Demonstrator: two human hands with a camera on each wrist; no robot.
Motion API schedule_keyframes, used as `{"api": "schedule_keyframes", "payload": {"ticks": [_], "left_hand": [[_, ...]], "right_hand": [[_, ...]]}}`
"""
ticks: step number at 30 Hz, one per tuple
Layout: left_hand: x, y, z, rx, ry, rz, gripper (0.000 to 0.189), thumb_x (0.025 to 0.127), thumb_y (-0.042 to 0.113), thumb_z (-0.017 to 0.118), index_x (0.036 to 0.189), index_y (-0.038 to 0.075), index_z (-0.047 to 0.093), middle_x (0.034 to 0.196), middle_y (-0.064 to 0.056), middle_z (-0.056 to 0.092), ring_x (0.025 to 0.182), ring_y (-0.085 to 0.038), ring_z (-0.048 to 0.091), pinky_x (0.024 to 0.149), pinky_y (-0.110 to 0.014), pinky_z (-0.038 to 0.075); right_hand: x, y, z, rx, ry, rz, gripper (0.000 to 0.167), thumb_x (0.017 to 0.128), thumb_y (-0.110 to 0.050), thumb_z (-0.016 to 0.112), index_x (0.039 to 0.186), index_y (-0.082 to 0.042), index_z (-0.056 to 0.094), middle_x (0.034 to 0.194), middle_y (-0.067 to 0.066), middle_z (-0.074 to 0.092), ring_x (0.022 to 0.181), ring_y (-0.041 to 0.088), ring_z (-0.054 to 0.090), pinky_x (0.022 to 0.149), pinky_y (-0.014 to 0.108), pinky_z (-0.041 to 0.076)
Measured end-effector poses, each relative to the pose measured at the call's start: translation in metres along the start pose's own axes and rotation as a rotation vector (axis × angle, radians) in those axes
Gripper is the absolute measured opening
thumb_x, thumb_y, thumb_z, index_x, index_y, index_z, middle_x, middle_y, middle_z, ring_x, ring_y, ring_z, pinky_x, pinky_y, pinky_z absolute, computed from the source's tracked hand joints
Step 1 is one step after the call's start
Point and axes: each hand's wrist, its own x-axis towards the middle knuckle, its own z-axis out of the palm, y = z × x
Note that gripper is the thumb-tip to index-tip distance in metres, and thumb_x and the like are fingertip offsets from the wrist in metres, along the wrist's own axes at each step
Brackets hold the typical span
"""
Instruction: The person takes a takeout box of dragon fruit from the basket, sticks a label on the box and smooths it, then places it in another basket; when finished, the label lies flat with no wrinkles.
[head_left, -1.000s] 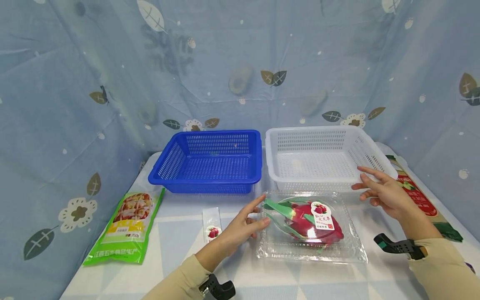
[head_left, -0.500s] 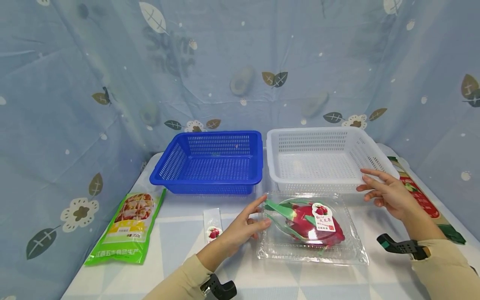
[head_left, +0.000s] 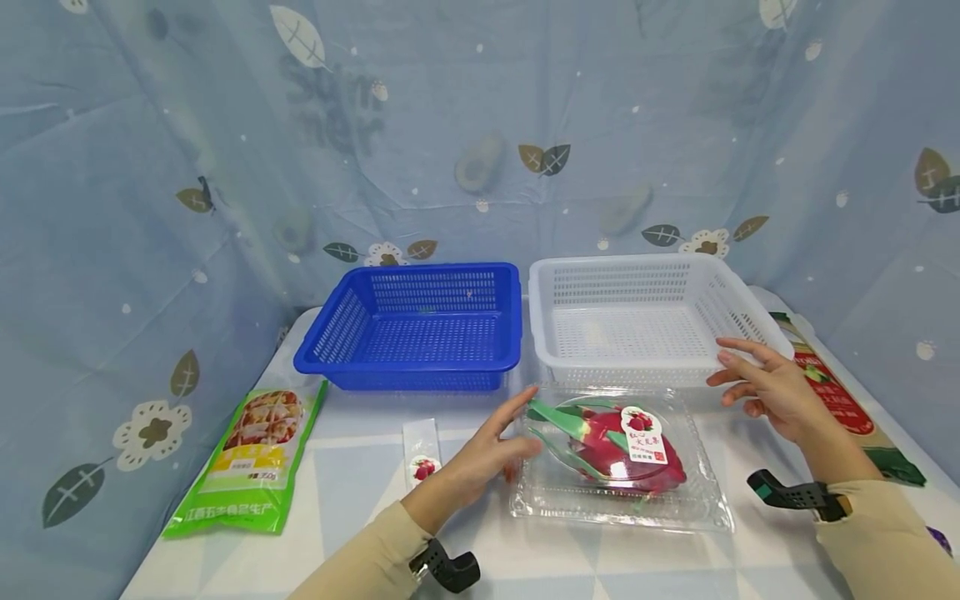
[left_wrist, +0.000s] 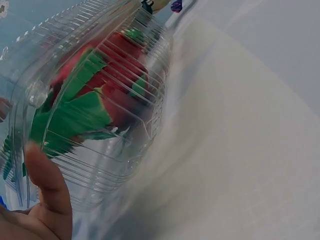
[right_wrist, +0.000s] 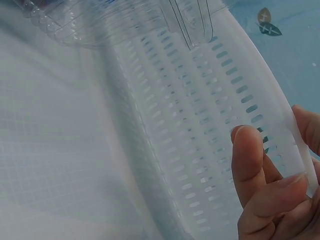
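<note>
A clear plastic clamshell box [head_left: 622, 504] lies on the table, with a red and green dragon fruit [head_left: 592, 442] inside and a printed label [head_left: 643, 436] on its lid. My left hand [head_left: 480, 458] is at the box's left side, its index fingertip at the far left corner and the thumb [left_wrist: 47, 175] by the edge. My right hand [head_left: 776, 387] hovers with loosely spread fingers by the front right corner of the white basket [head_left: 652, 364]. In the right wrist view its fingers [right_wrist: 247, 155] overlap the basket's slotted wall and hold nothing.
A blue basket [head_left: 420, 367] stands left of the white one. On the left lies a green food packet [head_left: 243, 467], and a small clear sleeve with a fruit sticker [head_left: 422, 450] sits nearer the middle. A long red and green bag [head_left: 840, 392] lies along the right edge.
My left hand has shifted slightly right, a little further over the box's left edge. The right hand, box and baskets stay in place, apart from a small shift of the head view.
</note>
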Motion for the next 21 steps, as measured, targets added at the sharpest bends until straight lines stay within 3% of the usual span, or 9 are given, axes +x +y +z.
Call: {"api": "schedule_keyframes", "payload": {"ticks": [3,5,8,14,18,21], "left_hand": [[0.002,0.000,0.000,-0.004,-0.012,-0.002,0.076,0.083,0.017,0.066,0.149,0.042,0.036,0.164,-0.007,0.018,0.075,-0.015,0.054,0.051,-0.023,0.044],[0.004,-0.001,0.000,-0.005,-0.024,-0.003,0.074,0.082,0.015,0.064,0.147,0.041,0.040,0.162,-0.006,0.022,0.064,-0.013,0.052,0.047,-0.023,0.044],[0.005,-0.001,0.000,0.000,-0.040,0.002,0.070,0.081,0.013,0.062,0.145,0.036,0.045,0.154,-0.009,0.032,0.054,-0.010,0.046,0.044,-0.023,0.042],[0.008,-0.002,0.000,-0.008,-0.040,0.009,0.055,0.084,0.016,0.064,0.136,0.027,0.054,0.138,-0.010,0.047,0.052,-0.009,0.043,0.041,-0.023,0.041],[0.010,-0.004,0.001,-0.072,-0.029,-0.005,0.051,0.086,0.017,0.072,0.134,0.023,0.057,0.115,-0.004,0.062,0.057,-0.010,0.050,0.040,-0.022,0.040],[0.011,-0.006,0.002,-0.114,-0.026,-0.009,0.052,0.085,0.014,0.073,0.134,0.020,0.056,0.098,0.002,0.064,0.058,-0.009,0.052,0.039,-0.022,0.040]], "right_hand": [[0.000,-0.001,0.001,-0.004,0.003,0.008,0.023,0.102,-0.029,0.054,0.119,-0.044,0.055,0.082,-0.008,0.076,0.058,0.013,0.067,0.044,0.020,0.042],[0.000,-0.001,0.001,-0.008,0.002,0.006,0.023,0.102,-0.028,0.054,0.119,-0.044,0.055,0.082,-0.008,0.076,0.057,0.013,0.067,0.044,0.021,0.042],[0.000,0.000,0.002,-0.018,-0.001,-0.005,0.024,0.102,-0.028,0.054,0.120,-0.044,0.054,0.082,-0.008,0.075,0.057,0.013,0.067,0.043,0.021,0.042],[0.000,0.000,0.002,-0.048,-0.002,-0.015,0.024,0.102,-0.029,0.054,0.121,-0.044,0.053,0.082,-0.008,0.075,0.057,0.013,0.067,0.043,0.021,0.042],[0.000,0.001,0.002,-0.105,0.017,-0.012,0.024,0.101,-0.033,0.054,0.122,-0.046,0.051,0.082,-0.009,0.075,0.058,0.013,0.067,0.044,0.021,0.043],[0.000,0.002,0.002,-0.127,0.022,-0.013,0.024,0.101,-0.034,0.053,0.122,-0.046,0.051,0.083,-0.009,0.075,0.058,0.014,0.067,0.044,0.022,0.044]]}}
